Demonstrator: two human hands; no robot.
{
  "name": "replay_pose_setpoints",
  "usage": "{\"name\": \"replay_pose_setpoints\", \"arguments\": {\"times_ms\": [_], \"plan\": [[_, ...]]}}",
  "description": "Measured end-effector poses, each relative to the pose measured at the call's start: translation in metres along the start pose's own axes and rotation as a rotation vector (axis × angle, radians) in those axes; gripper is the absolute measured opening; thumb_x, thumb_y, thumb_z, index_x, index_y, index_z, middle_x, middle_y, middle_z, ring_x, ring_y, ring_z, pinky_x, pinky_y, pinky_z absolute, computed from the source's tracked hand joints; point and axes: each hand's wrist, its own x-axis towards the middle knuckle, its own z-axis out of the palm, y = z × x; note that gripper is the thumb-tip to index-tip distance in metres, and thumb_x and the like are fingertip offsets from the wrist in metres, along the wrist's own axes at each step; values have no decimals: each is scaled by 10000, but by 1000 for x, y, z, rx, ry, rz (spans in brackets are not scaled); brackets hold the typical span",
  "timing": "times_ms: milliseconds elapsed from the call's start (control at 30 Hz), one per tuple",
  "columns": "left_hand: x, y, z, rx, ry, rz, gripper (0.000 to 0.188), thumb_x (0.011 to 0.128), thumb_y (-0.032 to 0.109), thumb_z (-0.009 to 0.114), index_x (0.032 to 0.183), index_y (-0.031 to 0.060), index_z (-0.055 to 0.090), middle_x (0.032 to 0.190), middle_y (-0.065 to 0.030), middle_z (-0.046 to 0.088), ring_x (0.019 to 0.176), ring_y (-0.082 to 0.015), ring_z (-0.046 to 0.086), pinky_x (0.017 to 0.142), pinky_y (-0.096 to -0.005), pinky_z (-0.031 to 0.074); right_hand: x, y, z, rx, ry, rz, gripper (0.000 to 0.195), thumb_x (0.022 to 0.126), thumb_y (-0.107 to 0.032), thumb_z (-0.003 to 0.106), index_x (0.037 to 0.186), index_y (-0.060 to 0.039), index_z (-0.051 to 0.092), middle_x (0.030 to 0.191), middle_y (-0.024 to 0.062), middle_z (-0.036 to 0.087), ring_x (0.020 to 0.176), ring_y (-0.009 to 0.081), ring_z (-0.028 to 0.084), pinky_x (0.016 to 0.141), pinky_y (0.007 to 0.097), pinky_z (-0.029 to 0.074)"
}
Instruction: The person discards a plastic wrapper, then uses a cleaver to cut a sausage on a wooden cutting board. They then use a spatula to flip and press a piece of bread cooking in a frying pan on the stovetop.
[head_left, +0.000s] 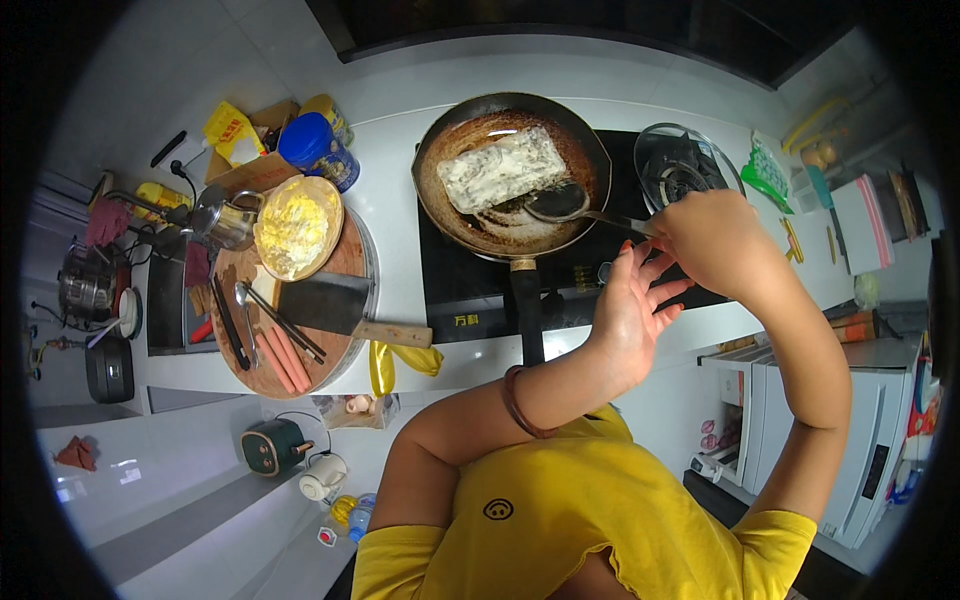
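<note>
A frying pan (480, 232) sits on the black cooktop (480, 289), its handle towards me. In it lies a pale rectangular slab of food (502, 171). My right hand (709, 240) is closed round the handle of a large metal spoon or ladle (559, 202), whose dark bowl rests at the slab's lower right edge. My left hand (637, 307) is raised right of the pan handle, palm turned up and fingers apart, close below the right hand, with nothing held. At the left, a plate of yellow and white food (296, 229) overlaps a round wooden cutting board (337, 360).
On the board lie a cleaver (322, 300), chopsticks (289, 326), a spoon (244, 307) and pink sausages (283, 360). Behind stands a blue-lidded tub (311, 142). A glass lid (649, 142) lies right of the pan. A knife (829, 206) lies farther right.
</note>
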Motion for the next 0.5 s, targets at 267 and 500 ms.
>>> {"name": "replay_pose_setpoints", "arguments": {"times_ms": [267,500], "plan": [[0,1,2,-33,71,-21,496,934,464,246,1290,141,370,1237,30,447,1068,-122,425,933,-328,281,3,-13,41,70,124,28,188,713,-146,580,880,-88,642,626,90,626,600,271,628,532,350,485],[6,-6,-12,-17,117,-57,507,945,444,213,1323,134,350,1254,11,437,1133,-137,411,1011,-364,247,-8,-22,53,48,161,49,188,710,-120,590,875,-28,598,608,79,624,591,243,643,495,322,482]]}}
